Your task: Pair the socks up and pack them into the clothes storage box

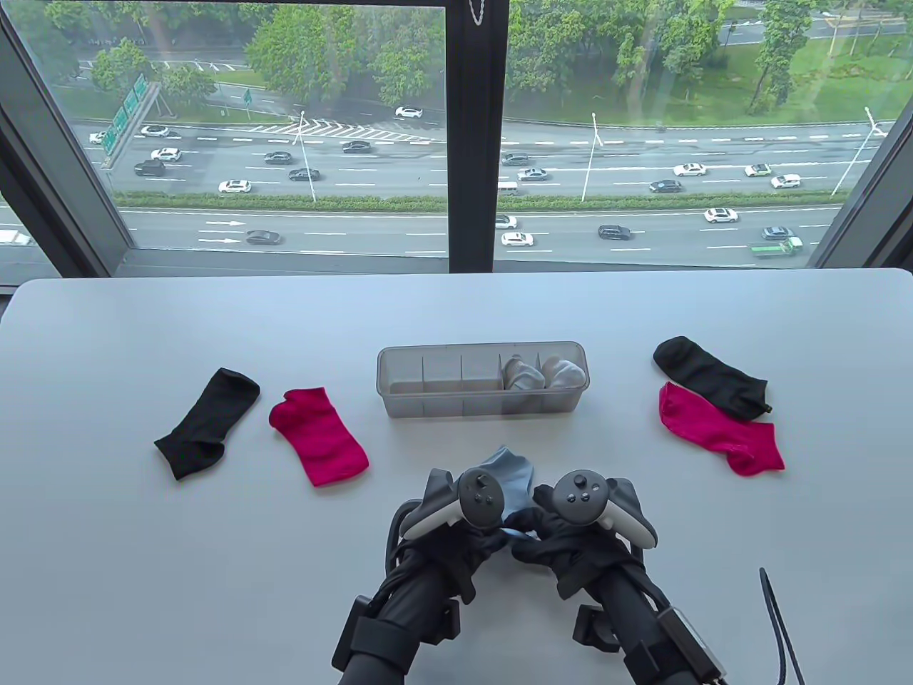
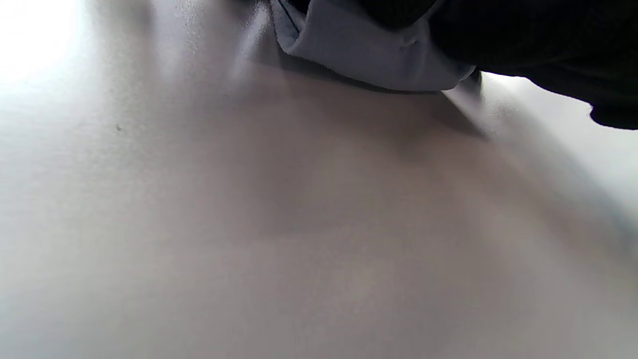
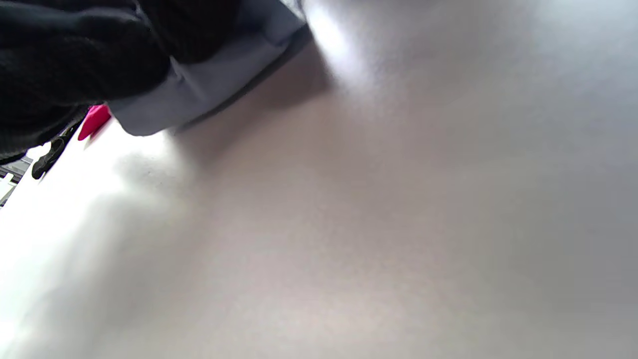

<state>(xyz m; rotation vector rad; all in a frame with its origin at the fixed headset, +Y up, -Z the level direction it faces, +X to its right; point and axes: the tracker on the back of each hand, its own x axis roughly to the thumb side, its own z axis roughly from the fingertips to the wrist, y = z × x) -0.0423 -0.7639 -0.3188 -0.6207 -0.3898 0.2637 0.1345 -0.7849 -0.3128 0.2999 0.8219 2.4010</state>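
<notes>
Both hands meet at the table's front centre over light blue socks (image 1: 512, 479). My left hand (image 1: 479, 544) and my right hand (image 1: 548, 536) each grip the near end of the blue fabric, which shows under the gloved fingers in the left wrist view (image 2: 364, 50) and the right wrist view (image 3: 219, 85). Behind them stands the clear storage box (image 1: 482, 410) with rolled grey-white socks (image 1: 543, 373) in its right compartments. A black sock (image 1: 208, 423) and a magenta sock (image 1: 318, 435) lie at left. Another black sock (image 1: 710, 374) and magenta sock (image 1: 717, 427) lie at right.
The grey table (image 1: 143, 556) ends at a large window behind the box. A dark cable (image 1: 779, 628) runs along the front right corner. The box's left compartments hold nothing.
</notes>
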